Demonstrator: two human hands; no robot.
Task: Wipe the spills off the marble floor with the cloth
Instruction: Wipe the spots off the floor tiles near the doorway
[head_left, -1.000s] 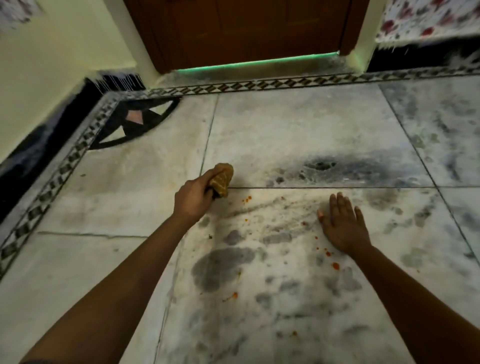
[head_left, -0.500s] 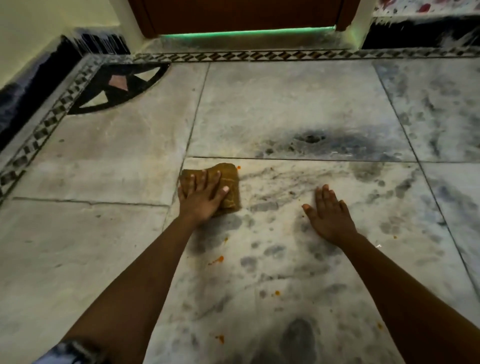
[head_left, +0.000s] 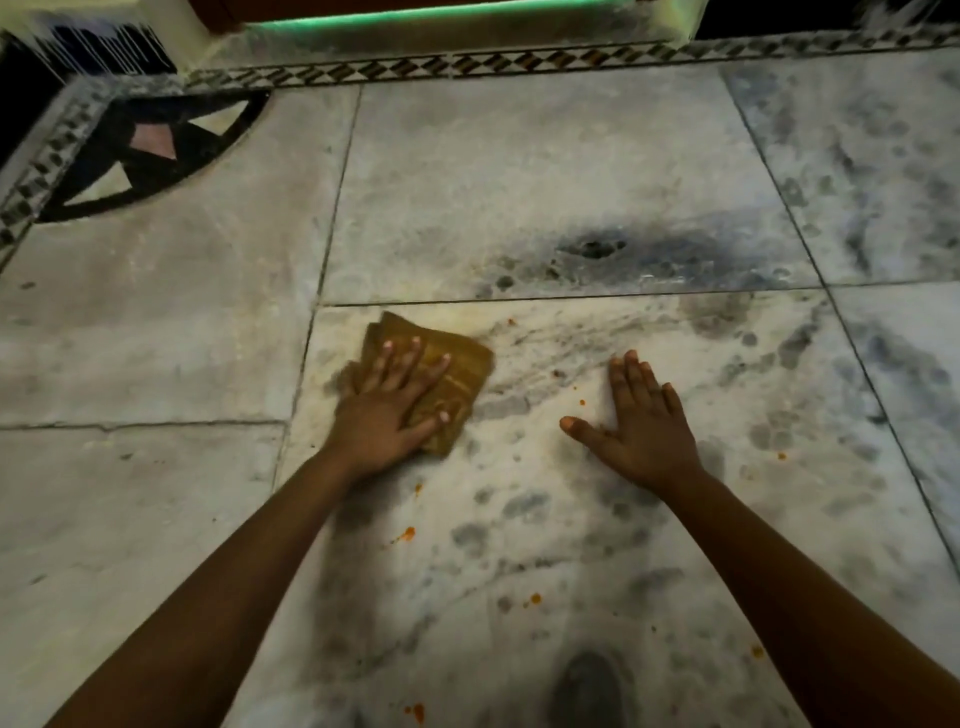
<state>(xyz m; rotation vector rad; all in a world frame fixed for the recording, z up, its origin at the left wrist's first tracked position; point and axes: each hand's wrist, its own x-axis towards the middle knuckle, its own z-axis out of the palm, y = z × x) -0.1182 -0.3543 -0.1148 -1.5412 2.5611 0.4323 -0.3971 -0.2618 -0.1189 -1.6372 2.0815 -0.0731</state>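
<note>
A folded mustard-brown cloth (head_left: 462, 364) lies flat on the grey-veined marble floor (head_left: 519, 171), just below a tile joint. My left hand (head_left: 387, 410) presses down on the cloth with its fingers spread straight. My right hand (head_left: 636, 428) rests flat on the bare floor to the right of the cloth, fingers straight, holding nothing. Small orange spill spots dot the floor: one (head_left: 409, 534) below my left hand, one (head_left: 533, 599) lower in the middle, one (head_left: 581, 401) near my right thumb, and others toward the bottom and right.
A patterned mosaic border (head_left: 467, 65) runs along the far side in front of a door threshold with a green glow (head_left: 415, 15). A dark fan-shaped inlay (head_left: 140, 156) fills the far left corner. A dark marble patch (head_left: 592, 247) lies beyond the cloth.
My left hand held the cloth bunched up above the floor, then laid it down and pressed flat on it. The cloth now lies a little more spread out. My right hand stayed planted.
</note>
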